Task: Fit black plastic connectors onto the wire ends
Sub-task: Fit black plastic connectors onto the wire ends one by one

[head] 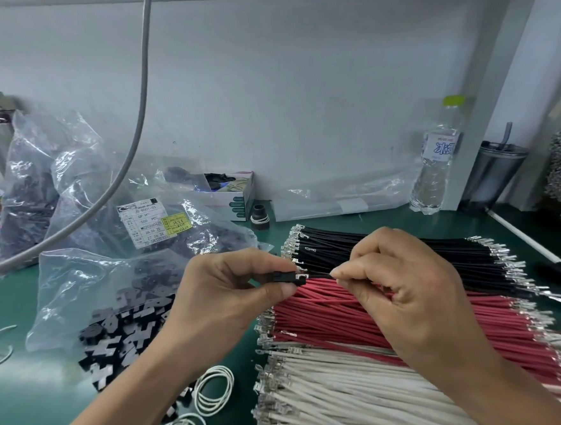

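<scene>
Mat [17, 413] – green, wire bundles [428, 305], grey wall [297, 95]

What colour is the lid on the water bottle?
Bright green. The bottle cap shows in the head view, at the back right.

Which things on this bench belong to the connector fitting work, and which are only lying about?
Belong to the job:
left hand holding black connector
right hand pinching black wire
black wires
red wires
white wires
bag of connectors

Lying about:
water bottle
rubber bands
tumbler
small box
</scene>
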A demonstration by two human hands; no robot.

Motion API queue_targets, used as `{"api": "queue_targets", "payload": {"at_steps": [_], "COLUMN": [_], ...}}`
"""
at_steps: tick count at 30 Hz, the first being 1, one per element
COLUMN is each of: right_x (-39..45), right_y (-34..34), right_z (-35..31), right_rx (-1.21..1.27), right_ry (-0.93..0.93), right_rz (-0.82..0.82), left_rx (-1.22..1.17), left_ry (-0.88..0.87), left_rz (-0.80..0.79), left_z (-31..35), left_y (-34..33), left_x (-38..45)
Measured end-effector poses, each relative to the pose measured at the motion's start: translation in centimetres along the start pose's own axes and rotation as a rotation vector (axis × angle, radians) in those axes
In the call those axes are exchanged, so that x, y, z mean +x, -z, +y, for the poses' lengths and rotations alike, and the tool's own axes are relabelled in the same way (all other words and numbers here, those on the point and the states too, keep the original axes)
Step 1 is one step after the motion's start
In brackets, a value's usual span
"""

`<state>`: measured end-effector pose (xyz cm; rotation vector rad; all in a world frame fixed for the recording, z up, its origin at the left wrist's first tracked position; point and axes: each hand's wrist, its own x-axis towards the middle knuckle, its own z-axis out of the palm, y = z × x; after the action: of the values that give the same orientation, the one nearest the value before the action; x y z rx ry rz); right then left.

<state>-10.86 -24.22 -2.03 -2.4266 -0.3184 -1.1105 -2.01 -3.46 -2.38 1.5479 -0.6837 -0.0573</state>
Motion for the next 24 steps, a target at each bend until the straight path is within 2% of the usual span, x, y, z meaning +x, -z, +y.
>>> {"api": "queue_targets", "payload": {"at_steps": [4, 8, 15, 24], "right_x": [-0.1, -0.5, -0.6, -0.6], "right_y": [-0.3, -0.9, -1.1, -1.2], "right_z": [0.4, 0.1, 0.3, -0.3], "right_rx": [0.171, 0.205, 0.249, 0.135], "right_ry": [-0.106, -0.122, -0.204, -0.091], "right_rz": [-0.040, -0.058, -0.105, -0.114], "left_rx": [0.056, 0.243, 0.301, 0.324], "left_ry": [-0.018, -0.112, -0.131, -0.132], "left_rz": [-0.019, -0.011, 0.005, 0.014], "left_z": [-0.1, -0.6, -0.8, -0.5], "left_y": [0.2, 0.0, -0.3, -0.2], "left_x": [0.1, 0.1, 0.0, -0.1]}}
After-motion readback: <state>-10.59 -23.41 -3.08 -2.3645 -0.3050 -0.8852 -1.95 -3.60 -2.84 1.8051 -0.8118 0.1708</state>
